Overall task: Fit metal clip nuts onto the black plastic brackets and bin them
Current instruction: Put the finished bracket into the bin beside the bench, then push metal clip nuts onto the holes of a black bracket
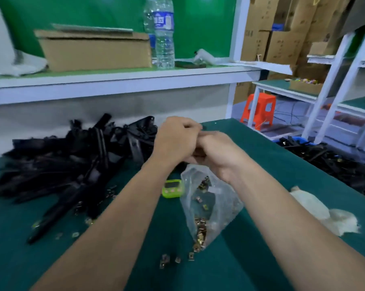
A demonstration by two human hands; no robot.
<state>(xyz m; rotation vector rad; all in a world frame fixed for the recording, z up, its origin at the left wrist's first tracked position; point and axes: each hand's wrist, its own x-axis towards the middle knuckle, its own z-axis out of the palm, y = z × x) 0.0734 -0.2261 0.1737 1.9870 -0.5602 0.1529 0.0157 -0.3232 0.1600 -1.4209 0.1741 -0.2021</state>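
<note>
while a big heap of black brackets (72, 156) waited at the far left of the bench (261, 160), fitted brackets (335, 162) lay beyond its right edge: roughly midway. left hand (177, 139) and right hand (217, 152) met, fingers curled, above the bag of clip nuts (209, 206) near the front edge; their contents stayed hidden.

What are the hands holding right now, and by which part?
It cannot be told. The left hand and right hand meet with curled fingers near the bag of clip nuts, hiding whatever lies between them.
</note>
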